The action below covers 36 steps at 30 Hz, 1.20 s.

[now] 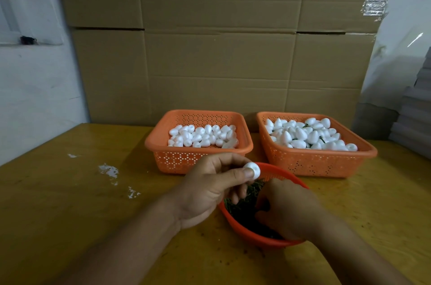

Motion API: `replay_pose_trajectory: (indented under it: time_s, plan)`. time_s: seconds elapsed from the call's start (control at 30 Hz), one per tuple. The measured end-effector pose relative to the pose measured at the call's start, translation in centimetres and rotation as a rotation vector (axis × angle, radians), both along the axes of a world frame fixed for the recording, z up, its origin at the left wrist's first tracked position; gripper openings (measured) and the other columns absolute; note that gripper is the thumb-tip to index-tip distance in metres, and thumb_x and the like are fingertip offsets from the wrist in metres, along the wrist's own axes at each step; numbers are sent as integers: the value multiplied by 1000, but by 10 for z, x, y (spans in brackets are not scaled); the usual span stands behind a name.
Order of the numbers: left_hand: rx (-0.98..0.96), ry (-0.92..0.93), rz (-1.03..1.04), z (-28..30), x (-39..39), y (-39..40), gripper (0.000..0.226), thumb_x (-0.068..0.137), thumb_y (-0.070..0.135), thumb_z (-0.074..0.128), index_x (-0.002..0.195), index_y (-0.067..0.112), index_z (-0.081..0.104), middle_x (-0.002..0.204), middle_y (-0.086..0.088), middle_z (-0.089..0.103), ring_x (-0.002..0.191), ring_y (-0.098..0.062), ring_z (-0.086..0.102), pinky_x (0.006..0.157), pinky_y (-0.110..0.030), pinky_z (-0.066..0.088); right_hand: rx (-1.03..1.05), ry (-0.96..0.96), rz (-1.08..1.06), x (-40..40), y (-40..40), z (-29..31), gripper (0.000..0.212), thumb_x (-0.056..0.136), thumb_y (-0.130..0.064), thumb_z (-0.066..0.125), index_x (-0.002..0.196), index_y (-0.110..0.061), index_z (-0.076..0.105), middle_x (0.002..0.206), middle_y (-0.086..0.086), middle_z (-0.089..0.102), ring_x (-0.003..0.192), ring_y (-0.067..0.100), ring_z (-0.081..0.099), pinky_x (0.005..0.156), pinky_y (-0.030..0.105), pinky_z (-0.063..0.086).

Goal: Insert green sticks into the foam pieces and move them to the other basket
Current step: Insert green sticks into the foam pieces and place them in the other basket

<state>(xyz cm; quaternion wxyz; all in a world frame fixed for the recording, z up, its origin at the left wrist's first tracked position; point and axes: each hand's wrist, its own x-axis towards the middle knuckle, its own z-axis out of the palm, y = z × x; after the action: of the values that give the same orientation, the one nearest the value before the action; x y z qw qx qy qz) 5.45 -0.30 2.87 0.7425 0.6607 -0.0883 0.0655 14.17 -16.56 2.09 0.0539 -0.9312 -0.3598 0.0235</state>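
My left hand (210, 189) pinches a white foam piece (253, 170) between thumb and fingers, just above the rim of a round orange bowl (242, 228) full of green sticks (245, 205). My right hand (286, 210) reaches down into that bowl with its fingers curled among the sticks; whether it grips one is hidden. Behind them stand two square orange baskets: the left basket (163, 145) holds plain foam pieces (203, 136), and the right basket (326, 163) holds foam pieces with green stems showing between them (310, 135).
Everything rests on a yellow wooden table (70, 203) with white scuffed patches (109, 171) at the left. A wall of cardboard boxes (221, 51) rises behind the baskets. Stacked grey sheets (417, 121) sit at the far right edge.
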Motion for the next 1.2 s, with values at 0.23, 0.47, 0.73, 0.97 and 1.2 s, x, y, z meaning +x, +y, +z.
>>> replay_pose_trajectory:
  time_s: [0.23,0.47,0.73,0.97,1.2]
  plan:
    - [-33,51,27,0,-1,-2,15,91,29,68,92,14,67,73,-4,60,57,-13,52,48,-21,35,-69,4,58,-3,-1,4,29,83,-46,63,70,-23,51,73,-8,54,79,18,62,63,30,49]
    - [-83,89,49,-1,0,-5,33,84,39,63,98,9,65,70,-2,57,55,-12,50,46,-20,32,-26,48,53,-5,-2,9,19,84,-37,65,69,-30,56,86,-11,63,89,15,64,76,34,56]
    - [-98,111,58,-3,1,-4,32,84,39,65,98,10,67,69,-2,56,53,-11,49,46,-20,32,167,-1,52,1,-9,8,21,92,-30,58,83,-18,73,76,-1,70,71,13,63,72,39,55]
    - [-135,120,110,-3,2,-3,24,85,39,64,87,16,71,66,-1,55,50,-10,46,43,-18,30,659,26,153,5,-17,16,16,95,-26,64,98,-29,79,76,-4,72,69,10,66,65,35,55]
    - [-153,100,134,-4,4,0,26,84,43,65,86,18,71,63,-2,52,45,-9,44,39,-17,29,954,412,173,-5,-14,23,31,86,-26,71,116,-29,62,58,8,68,45,13,59,44,22,47]
